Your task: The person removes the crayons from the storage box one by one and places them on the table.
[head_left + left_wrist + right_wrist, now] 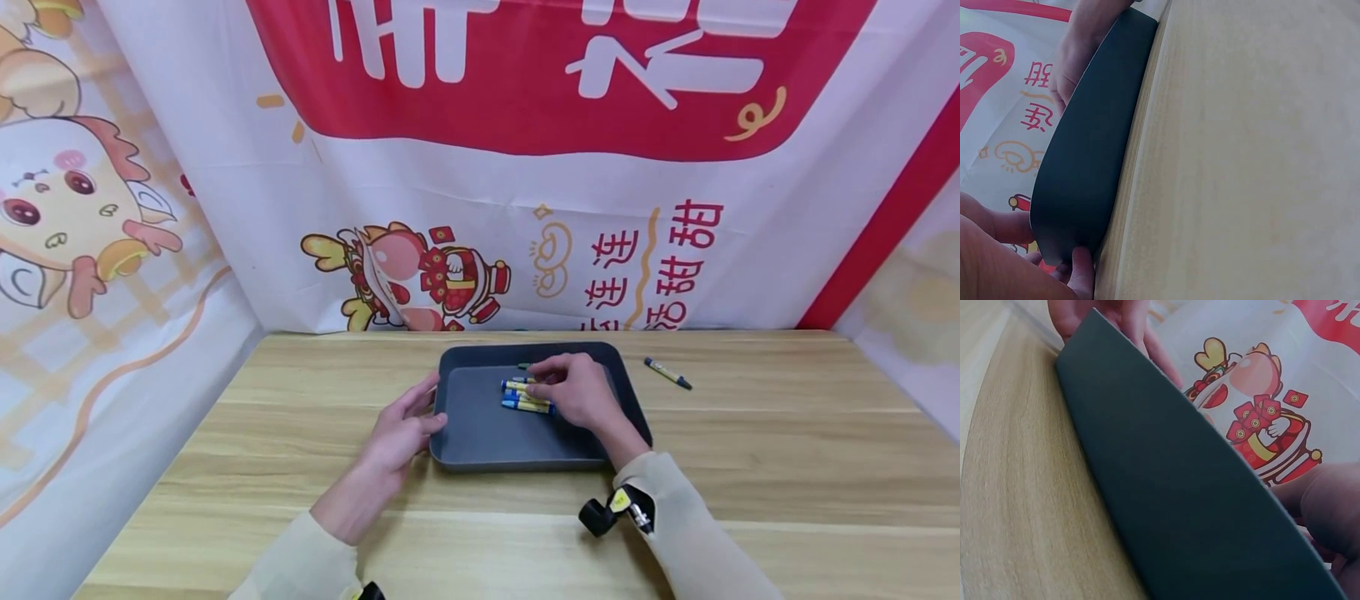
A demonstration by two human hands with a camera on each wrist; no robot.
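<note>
A dark grey rectangular tray lies on the table, with several crayons in yellow and blue wrappers grouped on its floor. My left hand grips the tray's left edge, its thumb over the rim and its fingers along the outer side. Reaching over the right part of the tray, my right hand pinches a crayon of the group between thumb and fingers. Its palm side and part of the crayons are hidden. Both wrist views mostly show the tray's outer wall, which hides the crayons.
One more crayon lies on the wooden table, right of the tray. A printed white and red cloth hangs behind the table's back edge. Another printed cloth hangs along the left side.
</note>
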